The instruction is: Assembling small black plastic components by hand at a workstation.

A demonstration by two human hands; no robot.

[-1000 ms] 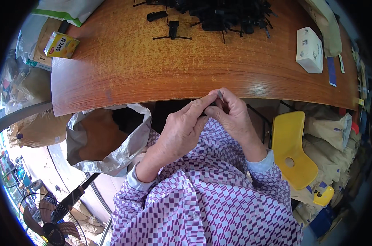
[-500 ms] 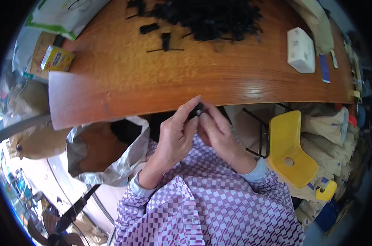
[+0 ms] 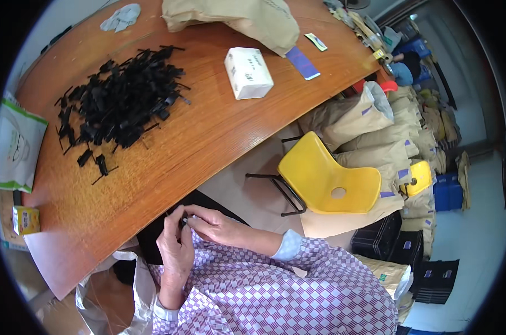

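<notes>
Just off the near edge of the wooden table (image 3: 208,167), my left hand (image 3: 176,248) and my right hand (image 3: 216,228) meet at the fingertips. Pinched between them is a small black part (image 3: 183,221), mostly covered by the fingers, so its full shape does not show. On the left of the table lies a heap of black plastic pieces (image 3: 124,100), tangled together, with thin arms poking out. Two loose black pieces sit at its near side, one of them T-shaped (image 3: 101,165).
A white box-shaped pack (image 3: 248,73), a purple strip (image 3: 303,63) and a brown paper sack (image 3: 236,19) lie on the table. Right of me stands a yellow chair (image 3: 325,178), with filled sacks (image 3: 370,145) behind. An open pale sack (image 3: 138,296) is at lower left. Farther off is another person (image 3: 403,70).
The view has swung to the right, so the table, heap and chair appear shifted left and tilted. My hands stay together around the small black part, which is now more covered.
</notes>
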